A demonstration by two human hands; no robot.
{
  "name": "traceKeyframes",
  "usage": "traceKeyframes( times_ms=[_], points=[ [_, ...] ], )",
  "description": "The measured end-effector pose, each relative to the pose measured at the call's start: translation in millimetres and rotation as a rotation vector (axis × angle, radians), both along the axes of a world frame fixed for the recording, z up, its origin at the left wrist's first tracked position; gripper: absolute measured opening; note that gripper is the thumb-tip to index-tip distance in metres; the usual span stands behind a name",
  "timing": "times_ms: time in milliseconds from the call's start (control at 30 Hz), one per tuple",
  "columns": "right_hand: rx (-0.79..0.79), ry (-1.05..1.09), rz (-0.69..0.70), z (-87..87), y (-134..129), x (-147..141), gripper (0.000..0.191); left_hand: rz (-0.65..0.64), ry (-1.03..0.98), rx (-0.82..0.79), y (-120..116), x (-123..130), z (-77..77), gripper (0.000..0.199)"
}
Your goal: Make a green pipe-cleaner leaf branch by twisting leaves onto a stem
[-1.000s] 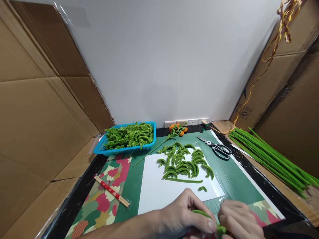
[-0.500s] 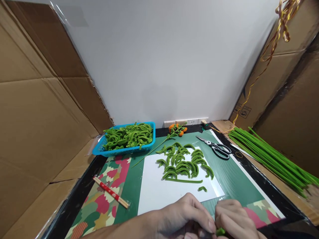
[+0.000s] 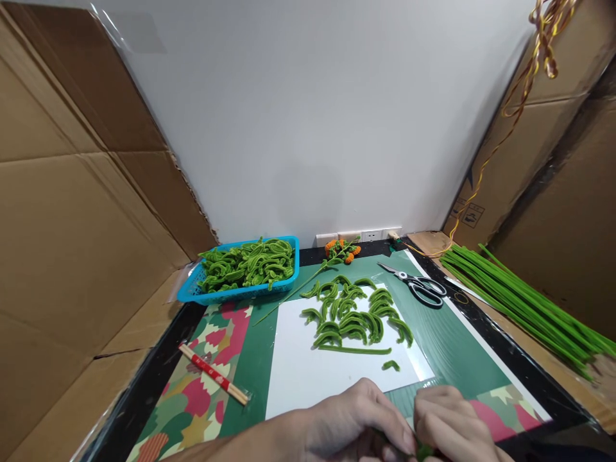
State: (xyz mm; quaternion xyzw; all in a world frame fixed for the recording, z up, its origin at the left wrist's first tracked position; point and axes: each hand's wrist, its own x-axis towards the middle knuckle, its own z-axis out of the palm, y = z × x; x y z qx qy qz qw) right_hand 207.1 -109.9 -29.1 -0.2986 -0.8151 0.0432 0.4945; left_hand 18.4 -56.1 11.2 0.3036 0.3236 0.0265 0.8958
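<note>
At the bottom edge my left hand (image 3: pixel 356 417) and my right hand (image 3: pixel 450 420) are closed and close together. Between their fingertips shows a bit of a green pipe cleaner (image 3: pixel 424 452); the rest is hidden by the fingers and the frame's edge. Beyond them, curved green pipe cleaner pieces (image 3: pixel 353 321) lie in loose rows on a white sheet (image 3: pixel 298 378). One straight pipe cleaner (image 3: pixel 355 350) lies in front of the rows, and a short bent piece (image 3: pixel 391 366) is nearest my hands.
A blue basket (image 3: pixel 250 294) heaped with green pieces stands back left. Scissors (image 3: pixel 418 285) lie right of the sheet, wrapped chopsticks (image 3: pixel 214 374) left. An orange-flowered stem (image 3: pixel 342 250) lies behind. Long green pipe cleaners (image 3: pixel 524 308) lie far right. Cardboard walls flank both sides.
My fingers have shifted slightly around the green pipe cleaner, and less of it shows between them. Nothing on the table has moved.
</note>
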Motion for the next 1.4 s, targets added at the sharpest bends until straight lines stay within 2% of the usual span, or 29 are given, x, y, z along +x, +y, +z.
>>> traceKeyframes(
  times_ms=[167, 300, 400, 500, 667, 733, 800, 900, 1000, 1033, 1100, 1200, 1300, 1400],
  points=[
    [0.03, 0.088, -0.019, -7.2, 3, -5, 0.045, 0.065, -0.032, 0.051, -3, 0, 3.7, 0.021],
    [0.024, 0.206, -0.097, -8.4, 0, -8, 0.037, 0.148, -0.036, 0.344, -6, -2, 4.0, 0.034],
    [-0.095, 0.233, -0.161, -10.6, -2, -10, 0.033, 0.185, 0.002, 0.757, -7, -4, 9.4, 0.03],
    [-0.383, 0.354, -0.136, -11.0, -3, -18, 0.041, 0.173, 0.054, 1.283, -5, -7, 15.9, 0.024],
    [-0.897, 0.708, -0.121, -1.3, -5, -36, 0.058, -0.023, 0.042, 2.027, 3, -16, 10.5, 0.028],
    [-1.008, 0.792, -0.079, 0.2, -4, -38, 0.061, -0.065, 0.022, 2.183, 5, -17, 8.4, 0.029],
    [-1.03, 0.825, -0.043, -1.1, -4, -37, 0.062, -0.038, 0.042, 2.133, 6, -17, 12.0, 0.028],
    [-0.901, 0.763, -0.068, -3.5, -3, -28, 0.055, 0.049, 0.108, 1.778, 7, -11, 25.6, 0.025],
    [-0.561, 0.533, -0.107, -0.4, -3, -10, 0.026, 0.194, 0.195, 1.436, 11, -6, 35.5, 0.018],
    [-0.408, 0.416, -0.124, 2.0, -3, -4, 0.025, 0.228, 0.21, 1.334, 12, -5, 36.0, 0.017],
    [-0.121, 0.139, -0.19, 7.9, 0, 8, 0.034, 0.236, 0.204, 1.137, 15, -5, 33.1, 0.018],
    [0.109, -0.162, -0.26, 16.2, 7, 19, 0.02, 0.178, 0.17, 0.9, 17, -6, 26.4, 0.025],
    [0.145, -0.184, -0.227, 20.5, 10, 19, 0.016, 0.118, 0.135, 0.819, 18, -8, 27.0, 0.03],
    [0.01, 0.0, -0.139, 21.9, 5, 10, 0.022, 0.043, 0.087, 0.925, 18, -9, 36.0, 0.029]
  ],
)
